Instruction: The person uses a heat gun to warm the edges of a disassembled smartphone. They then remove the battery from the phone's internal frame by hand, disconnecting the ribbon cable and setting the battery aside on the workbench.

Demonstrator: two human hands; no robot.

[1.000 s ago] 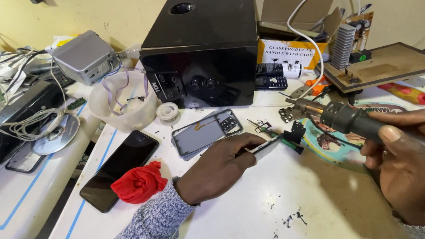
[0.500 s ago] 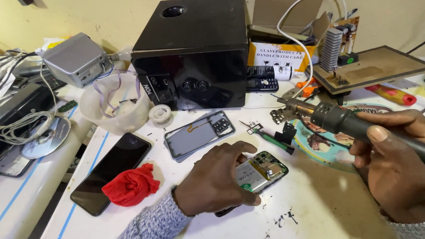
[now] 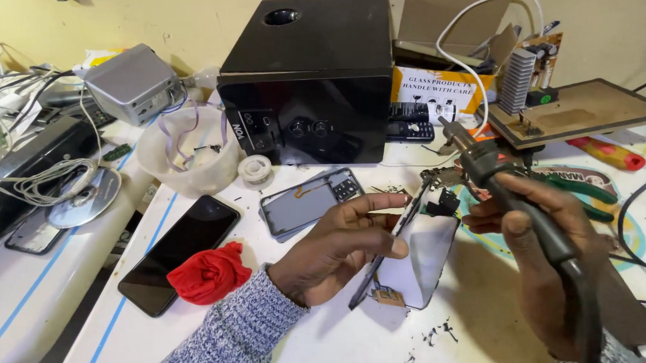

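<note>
My left hand grips an opened phone by its edge, holding it tilted up on its side above the white table. Its pale panel faces right, and a small brown part hangs at its lower end. My right hand is wrapped around the black handle of a soldering tool, whose metal tip points up and away, just right of the phone's top end. The fingers of both hands come close together around the phone.
A black box stands behind, with a grey phone back cover before it. A black phone and red cloth lie left. A white bowl, silver box, wooden board and green pliers surround the work spot.
My left hand has taken the opened phone off the table and turned it up on its edge. My right hand has brought the soldering tool closer to it.
</note>
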